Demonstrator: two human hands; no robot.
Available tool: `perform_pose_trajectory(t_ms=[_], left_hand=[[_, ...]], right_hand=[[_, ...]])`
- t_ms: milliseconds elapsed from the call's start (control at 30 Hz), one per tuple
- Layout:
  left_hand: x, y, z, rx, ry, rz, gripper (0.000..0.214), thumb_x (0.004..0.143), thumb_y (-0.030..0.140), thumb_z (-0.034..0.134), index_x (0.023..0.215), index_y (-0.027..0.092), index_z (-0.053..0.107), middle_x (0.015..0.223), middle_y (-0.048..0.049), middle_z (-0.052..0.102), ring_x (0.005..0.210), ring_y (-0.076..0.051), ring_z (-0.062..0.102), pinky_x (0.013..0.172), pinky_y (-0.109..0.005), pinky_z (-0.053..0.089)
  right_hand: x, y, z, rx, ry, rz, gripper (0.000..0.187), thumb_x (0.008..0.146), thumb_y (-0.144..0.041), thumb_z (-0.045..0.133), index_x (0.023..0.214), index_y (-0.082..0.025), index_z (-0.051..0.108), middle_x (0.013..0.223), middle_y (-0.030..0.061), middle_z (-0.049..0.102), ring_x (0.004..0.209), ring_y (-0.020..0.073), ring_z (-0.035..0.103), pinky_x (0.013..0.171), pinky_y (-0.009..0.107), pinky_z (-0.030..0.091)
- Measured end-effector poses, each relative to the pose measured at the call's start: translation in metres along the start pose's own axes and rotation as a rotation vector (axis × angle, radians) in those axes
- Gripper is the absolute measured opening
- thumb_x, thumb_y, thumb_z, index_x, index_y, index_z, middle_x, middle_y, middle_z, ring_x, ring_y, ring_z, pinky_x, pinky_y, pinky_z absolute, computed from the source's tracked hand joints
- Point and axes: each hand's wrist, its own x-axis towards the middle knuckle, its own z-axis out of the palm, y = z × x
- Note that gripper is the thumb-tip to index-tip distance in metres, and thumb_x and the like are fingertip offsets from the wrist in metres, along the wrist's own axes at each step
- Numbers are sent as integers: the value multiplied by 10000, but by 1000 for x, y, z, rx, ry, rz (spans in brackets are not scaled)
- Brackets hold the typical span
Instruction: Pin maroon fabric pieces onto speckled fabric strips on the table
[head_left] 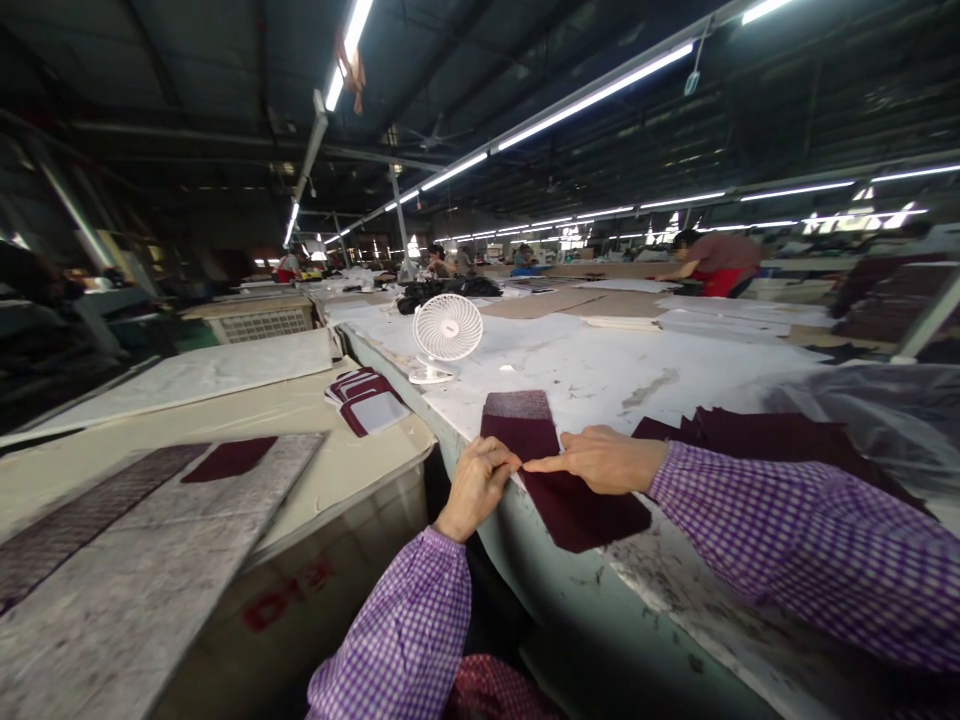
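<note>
A maroon fabric piece with a greyish, speckled strip at its far end lies at the near edge of the white-topped table. Its lower part reaches toward me along that edge. My left hand is closed in a pinch at the fabric's left edge. Across the cloth lies my right hand, its index finger stretched out so the tip meets my left fingertips; its other fingers look curled. Whatever lies between the touching fingertips is too small to make out. Right of my right hand, several dark maroon pieces lie in an overlapping pile.
A white clip fan stands on the table ahead. To my left, a cream bin top holds a speckled board, fabric strips and a stack of maroon-edged pieces. Clear plastic lies right. A co-worker bends over farther back.
</note>
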Motion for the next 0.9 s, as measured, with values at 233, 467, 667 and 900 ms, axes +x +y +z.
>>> perform_pose_trajectory(t_ms=[233,467,667,900], left_hand=[[-6,-2,-7,-103,29,-70,189,859,176,495,951,189,659,889,-38,663,878,-174,592,835,-316,460],[-6,1,-17,172,-87,81,211,784,311,639,969,216,672,1010,-61,635,978,-225,541,876,-383,432],[4,-10,-25,185,-207,159,171,820,210,582,958,244,679,1066,-38,662,1001,-197,577,921,-375,422],[15,-12,-24,210,-212,115,220,859,194,463,939,224,666,965,-37,681,913,-184,608,840,-324,475]], right_hand=[[3,1,4,-12,15,41,580,816,-123,442,1353,-340,412,843,67,611,633,154,548,586,264,355],[5,24,16,329,-3,241,282,766,-256,579,1046,-224,597,899,43,627,866,199,571,741,292,416],[4,26,6,462,95,136,96,719,-166,594,813,-171,615,852,35,612,822,169,550,741,275,418],[-52,68,-54,619,151,182,216,795,-212,479,942,-158,628,828,26,650,734,153,568,670,262,432]])
